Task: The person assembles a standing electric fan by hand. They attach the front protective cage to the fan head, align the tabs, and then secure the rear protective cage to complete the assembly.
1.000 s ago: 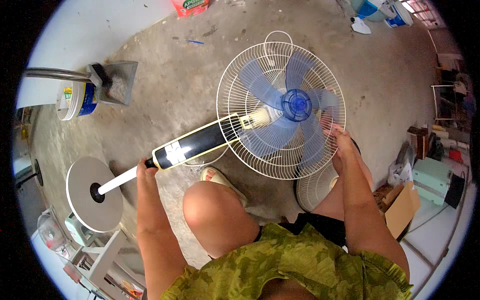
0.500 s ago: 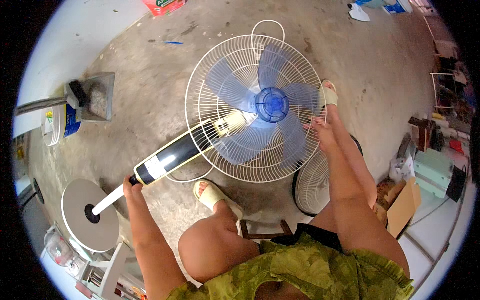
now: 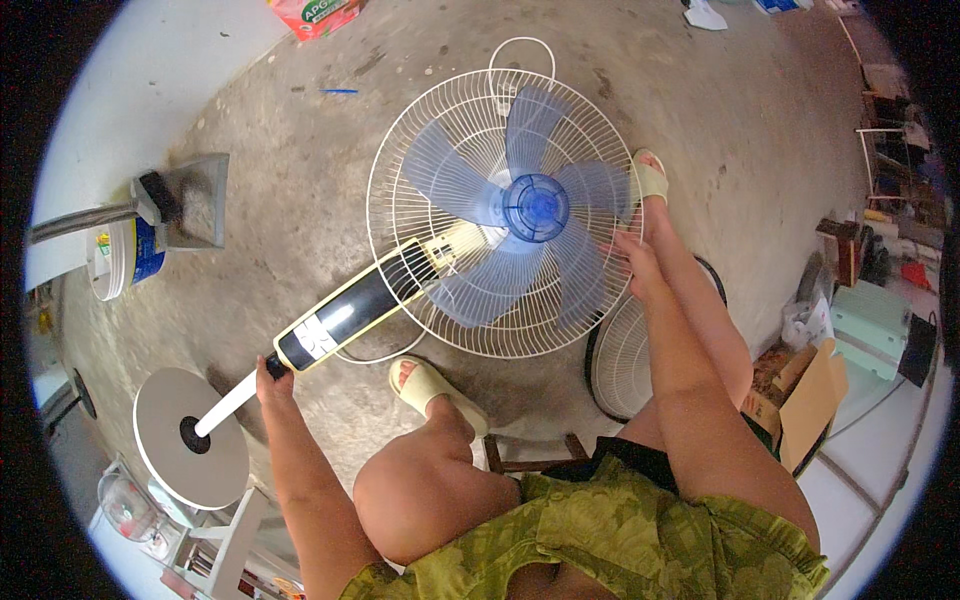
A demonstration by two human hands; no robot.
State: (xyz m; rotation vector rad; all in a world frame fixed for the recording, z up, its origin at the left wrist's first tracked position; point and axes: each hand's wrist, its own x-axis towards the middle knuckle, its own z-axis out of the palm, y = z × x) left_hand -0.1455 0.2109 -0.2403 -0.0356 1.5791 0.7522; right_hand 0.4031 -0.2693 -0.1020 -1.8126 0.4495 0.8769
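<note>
Gripping the white metal fan pole, the left hand stays extended; the right hand clasps the white wire fan guard rim.

Bright even daylight, soft shadows, strong fisheye bending, dark vignette, slight blur at edges

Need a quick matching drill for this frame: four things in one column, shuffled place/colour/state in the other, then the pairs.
Things:
1. fan blades
2. round base
3. left hand
4. right hand

Descriptions:
A. at the rim of the white wire guard
B. translucent blue
C. grips the white pole just below the black control column
D. pale grey disc at the pole's far end

Pairs: 1-B, 2-D, 3-C, 4-A
</note>
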